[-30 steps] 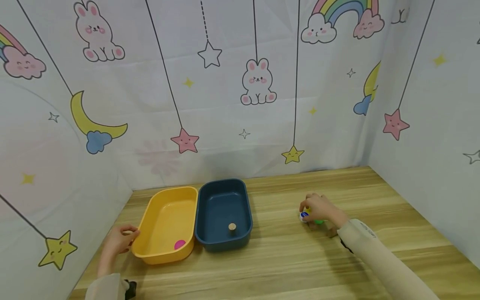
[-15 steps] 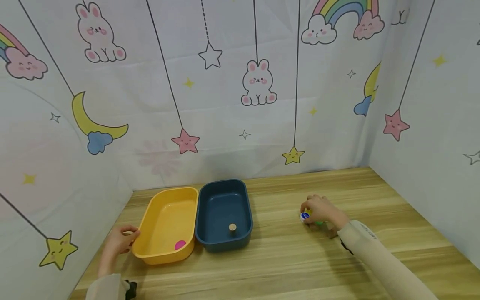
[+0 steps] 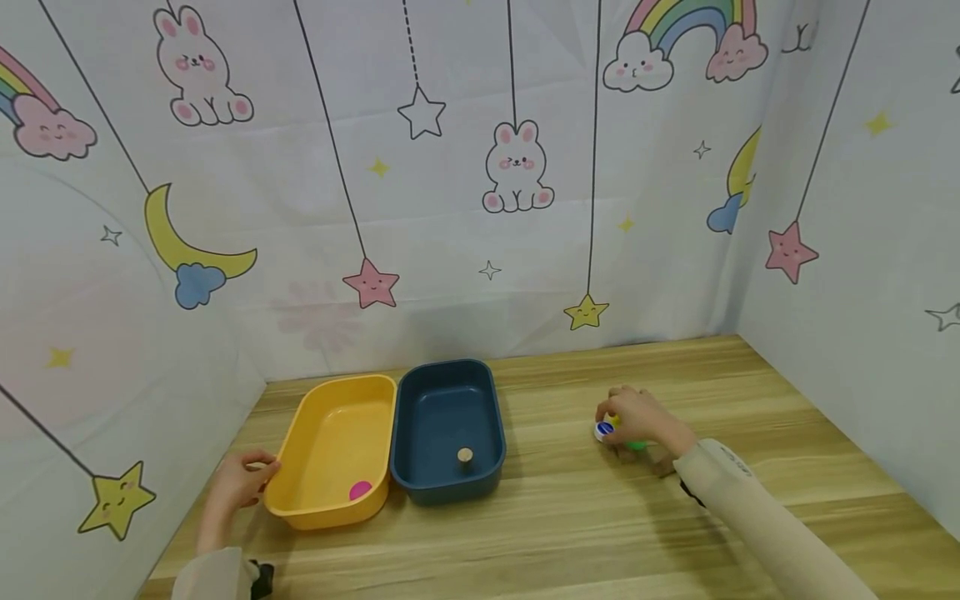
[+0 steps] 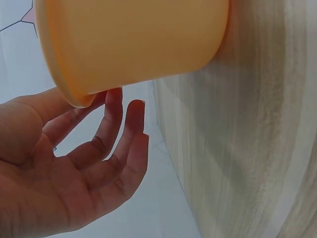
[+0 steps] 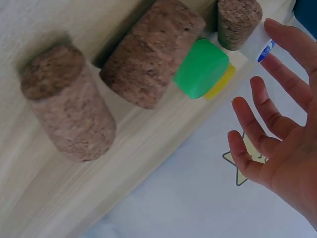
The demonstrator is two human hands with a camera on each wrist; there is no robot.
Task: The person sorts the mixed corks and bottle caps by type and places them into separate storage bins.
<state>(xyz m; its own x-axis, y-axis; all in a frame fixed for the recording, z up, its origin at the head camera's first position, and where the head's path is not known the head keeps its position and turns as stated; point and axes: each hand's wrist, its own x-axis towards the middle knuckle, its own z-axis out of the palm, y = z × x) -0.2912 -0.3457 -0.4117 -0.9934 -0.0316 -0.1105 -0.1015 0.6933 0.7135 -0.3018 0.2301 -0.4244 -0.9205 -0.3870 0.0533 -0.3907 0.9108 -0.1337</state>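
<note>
In the head view my right hand (image 3: 637, 417) pinches a white bottle cap (image 3: 604, 431) with a blue mark, between thumb and forefinger. The other fingers spread apart in the right wrist view. Beside it there stand a small tapered cork (image 5: 238, 22), a green cap (image 5: 202, 68), a yellow cap (image 5: 221, 82) and two larger corks, one tilted (image 5: 151, 54) and one nearer the camera (image 5: 69, 104). My left hand (image 3: 242, 479) touches the outer left side of the yellow bin (image 3: 330, 518), its fingers loosely bent under the rim in the left wrist view.
A dark blue bin (image 3: 448, 493) stands against the yellow one, with a cork (image 3: 465, 455) inside. A pink round piece (image 3: 360, 490) lies in the yellow bin. Printed cloth walls (image 3: 450, 225) bound the wooden table (image 3: 555, 533) at the back and sides.
My right hand has shifted slightly left with the white cap between its fingers. The left hand and both bins stay where they were.
</note>
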